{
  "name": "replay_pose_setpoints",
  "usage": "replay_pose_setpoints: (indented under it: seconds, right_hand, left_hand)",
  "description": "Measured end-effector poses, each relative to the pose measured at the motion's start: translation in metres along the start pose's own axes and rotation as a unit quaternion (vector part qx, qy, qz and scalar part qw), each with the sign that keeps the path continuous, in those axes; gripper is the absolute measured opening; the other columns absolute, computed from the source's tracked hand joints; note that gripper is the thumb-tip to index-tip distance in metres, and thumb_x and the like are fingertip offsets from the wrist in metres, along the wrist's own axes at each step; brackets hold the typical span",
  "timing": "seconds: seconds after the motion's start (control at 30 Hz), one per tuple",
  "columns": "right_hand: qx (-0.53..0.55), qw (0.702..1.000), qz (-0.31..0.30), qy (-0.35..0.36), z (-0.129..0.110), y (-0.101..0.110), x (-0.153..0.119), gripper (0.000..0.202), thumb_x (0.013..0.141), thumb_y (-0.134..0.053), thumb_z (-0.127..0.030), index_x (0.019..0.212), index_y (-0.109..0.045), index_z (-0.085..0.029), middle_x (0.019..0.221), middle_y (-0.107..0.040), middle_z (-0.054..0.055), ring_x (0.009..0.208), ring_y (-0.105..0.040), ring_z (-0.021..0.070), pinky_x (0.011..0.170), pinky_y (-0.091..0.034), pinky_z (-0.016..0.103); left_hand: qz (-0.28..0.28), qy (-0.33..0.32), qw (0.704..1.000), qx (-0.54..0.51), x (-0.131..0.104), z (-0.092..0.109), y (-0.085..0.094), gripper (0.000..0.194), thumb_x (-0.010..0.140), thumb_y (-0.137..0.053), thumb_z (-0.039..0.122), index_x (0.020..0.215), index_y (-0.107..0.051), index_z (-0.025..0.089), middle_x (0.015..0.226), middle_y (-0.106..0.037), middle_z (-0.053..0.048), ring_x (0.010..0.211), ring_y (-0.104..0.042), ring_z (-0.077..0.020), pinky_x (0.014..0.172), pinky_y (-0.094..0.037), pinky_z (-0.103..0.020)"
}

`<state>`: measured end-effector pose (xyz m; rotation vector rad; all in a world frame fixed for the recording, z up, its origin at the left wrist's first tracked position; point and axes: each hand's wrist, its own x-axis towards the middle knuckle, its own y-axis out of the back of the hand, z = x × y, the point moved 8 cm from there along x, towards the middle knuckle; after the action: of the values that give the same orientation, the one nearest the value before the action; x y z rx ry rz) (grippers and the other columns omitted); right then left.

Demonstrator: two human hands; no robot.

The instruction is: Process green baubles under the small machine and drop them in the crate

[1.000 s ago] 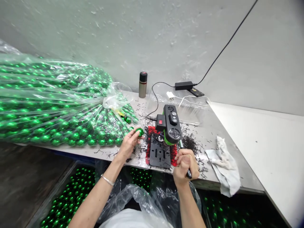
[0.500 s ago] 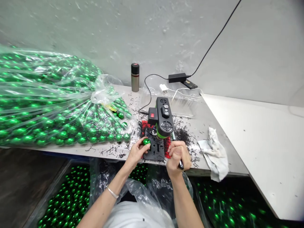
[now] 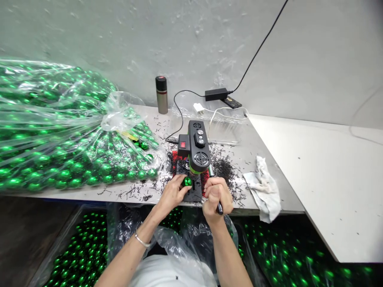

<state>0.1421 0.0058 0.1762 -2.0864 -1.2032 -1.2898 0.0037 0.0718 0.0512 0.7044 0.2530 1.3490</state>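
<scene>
A shiny green ball (image 3: 187, 181) is held between the thumb and fingers of my left hand (image 3: 173, 194), over the black base plate (image 3: 196, 194) of a small press. The press head (image 3: 199, 145), black with a green lower edge, stands just above and behind the ball. My right hand (image 3: 218, 197) is wrapped round the black-ended lever handle (image 3: 220, 208) at the right side of the press. Red material (image 3: 174, 156) and many short black bits (image 3: 223, 169) lie around the base.
A clear bag of green balls (image 3: 66, 159) covers the left of the table. Behind the press are a bottle (image 3: 162, 95), a black power adapter (image 3: 216, 94), a white plug (image 3: 198, 108) and cables. A white cloth (image 3: 265, 189) hangs over the front edge at right. More green balls (image 3: 82, 247) are below.
The view has shifted, so the bench appears further left. My left hand has brought the green ball rightward over the base plate, closer beneath the press head. My right hand stays on the lever.
</scene>
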Motion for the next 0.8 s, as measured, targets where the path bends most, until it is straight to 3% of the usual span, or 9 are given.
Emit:
replay_pose_setpoints:
  seconds: [0.2, 0.4, 0.53, 0.7, 0.8]
  right_hand:
    - [-0.004, 1.000, 0.015, -0.006, 0.002, 0.000, -0.003, 0.030, 0.096, -0.042, -0.015, 0.066, -0.046, -0.021, 0.067, -0.051, -0.001, 0.060, -0.050, 0.0118, 0.056, -0.041, 0.028]
    - [0.001, 1.000, 0.016, 0.001, 0.002, 0.000, -0.004, 0.031, 0.096, -0.041, -0.016, 0.066, -0.046, -0.021, 0.066, -0.051, -0.001, 0.058, -0.049, 0.0117, 0.057, -0.042, 0.029]
    - [-0.013, 1.000, 0.012, 0.001, 0.003, 0.000, -0.005, 0.032, 0.097, -0.040, -0.017, 0.066, -0.046, -0.021, 0.065, -0.051, -0.001, 0.056, -0.049, 0.0117, 0.059, -0.045, 0.031]
    - [-0.021, 1.000, 0.007, 0.002, 0.003, 0.001, -0.007, 0.031, 0.096, -0.041, -0.016, 0.065, -0.047, -0.021, 0.065, -0.052, -0.001, 0.057, -0.051, 0.0120, 0.061, -0.046, 0.032]
    - [-0.018, 1.000, 0.010, 0.001, 0.003, 0.002, -0.007, 0.031, 0.096, -0.041, -0.015, 0.065, -0.047, -0.021, 0.065, -0.052, -0.001, 0.058, -0.051, 0.0117, 0.062, -0.047, 0.032]
  left_hand:
    - [-0.025, -0.004, 1.000, 0.015, 0.006, -0.002, 0.003, 0.032, 0.089, -0.066, 0.028, 0.119, -0.068, 0.017, 0.112, -0.071, -0.012, 0.090, -0.071, -0.0236, 0.085, -0.057, -0.036]
    - [-0.052, 0.033, 0.998, -0.013, 0.007, -0.006, 0.004, 0.033, 0.088, -0.066, 0.030, 0.118, -0.069, 0.017, 0.115, -0.072, -0.012, 0.078, -0.071, -0.0201, 0.078, -0.057, -0.033]
    - [-0.066, 0.007, 0.998, 0.018, 0.010, -0.001, 0.006, 0.033, 0.088, -0.065, 0.027, 0.119, -0.068, 0.018, 0.115, -0.071, -0.012, 0.092, -0.071, -0.0236, 0.085, -0.056, -0.035]
    - [-0.128, -0.002, 0.990, 0.053, 0.024, 0.005, 0.005, 0.014, 0.089, -0.065, 0.026, 0.098, -0.072, 0.018, 0.101, -0.071, -0.009, 0.088, -0.069, -0.0237, 0.082, -0.053, -0.033]
    - [-0.126, 0.003, 0.990, 0.057, 0.028, 0.004, 0.005, 0.015, 0.090, -0.066, 0.032, 0.092, -0.073, 0.018, 0.089, -0.069, -0.006, 0.083, -0.068, -0.0226, 0.077, -0.052, -0.031]
